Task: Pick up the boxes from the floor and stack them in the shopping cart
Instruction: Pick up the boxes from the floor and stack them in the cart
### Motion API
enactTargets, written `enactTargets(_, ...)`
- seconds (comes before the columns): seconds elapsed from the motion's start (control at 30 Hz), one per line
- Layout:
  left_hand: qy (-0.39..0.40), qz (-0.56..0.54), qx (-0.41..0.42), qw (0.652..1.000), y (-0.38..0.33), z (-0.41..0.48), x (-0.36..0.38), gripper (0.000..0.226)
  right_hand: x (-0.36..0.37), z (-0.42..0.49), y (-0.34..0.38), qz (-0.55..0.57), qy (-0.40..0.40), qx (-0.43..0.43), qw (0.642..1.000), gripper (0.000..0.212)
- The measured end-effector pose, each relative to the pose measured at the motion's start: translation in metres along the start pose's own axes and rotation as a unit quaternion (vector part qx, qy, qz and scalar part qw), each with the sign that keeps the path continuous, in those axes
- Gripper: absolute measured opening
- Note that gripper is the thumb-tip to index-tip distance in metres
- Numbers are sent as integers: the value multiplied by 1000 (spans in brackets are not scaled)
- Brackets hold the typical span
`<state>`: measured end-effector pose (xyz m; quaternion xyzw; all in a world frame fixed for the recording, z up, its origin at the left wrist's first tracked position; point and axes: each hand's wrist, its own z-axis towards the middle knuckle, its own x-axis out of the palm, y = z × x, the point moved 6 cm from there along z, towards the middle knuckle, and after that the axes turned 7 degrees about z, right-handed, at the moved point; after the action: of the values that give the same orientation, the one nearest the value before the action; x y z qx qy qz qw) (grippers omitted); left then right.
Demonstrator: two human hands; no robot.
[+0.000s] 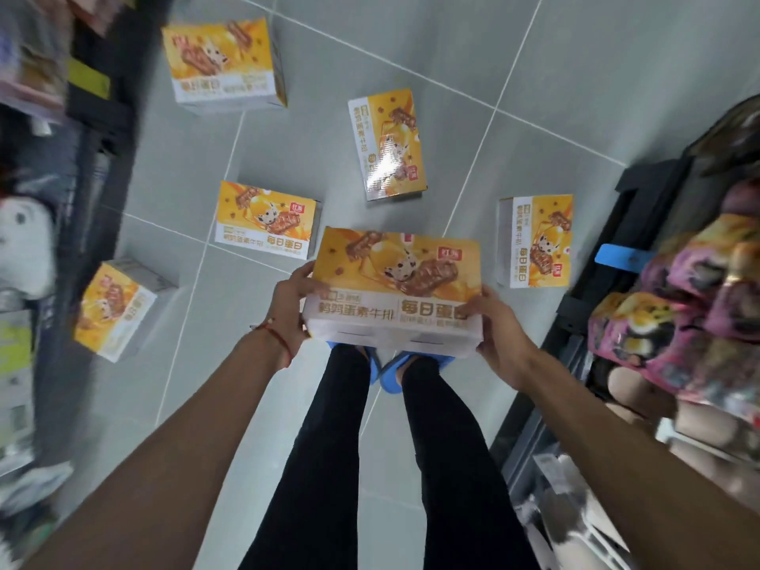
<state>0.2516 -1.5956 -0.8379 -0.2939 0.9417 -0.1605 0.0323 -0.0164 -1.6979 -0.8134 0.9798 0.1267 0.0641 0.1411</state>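
Observation:
I hold an orange and white snack box (397,290) level above my feet. My left hand (293,306) grips its left end and my right hand (495,329) grips its right end, with a thumb on top of each side. Several matching boxes lie scattered on the grey tiled floor: one at the far left (117,308), one just left of the held box (266,220), one at the top (224,63), one in the middle (386,144) and one at the right (534,240). No shopping cart can be made out in this view.
Dark store shelving (103,117) with blurred goods runs down the left side. On the right stands another black shelf unit (641,224) with pink and yellow packets (691,306). My legs and blue slippers (390,374) are below the held box.

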Motion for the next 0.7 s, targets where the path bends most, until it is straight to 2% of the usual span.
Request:
enactTargets(0.03, 8, -2, 3, 1000, -5, -15, -2, 68, 3, -14, 5, 4, 5, -4, 1000, 87)
enactTargets(0.1, 25, -18, 22, 999, -17, -48, -6, 65, 11, -40, 13, 10, 20, -10, 1000, 96)
enactTargets(0.23, 36, -47, 35, 998, -33, -105, -18, 53, 33, -92, 29, 20, 41, -23, 999, 105)
enactTargets(0.43, 28, -40, 82, 995, -44, -187, -37, 57, 58, -163, 43, 26, 61, -45, 997, 115)
enactTargets(0.63, 13, -80, 112, 990, -32, -246, -43, 56, 80, -222, 54, -24, 99, -93, 990, 90)
enactTargets(0.7, 5, -94, 122, 988, -27, -261, -46, 68, 85, -235, 55, -33, 94, -96, 990, 84)
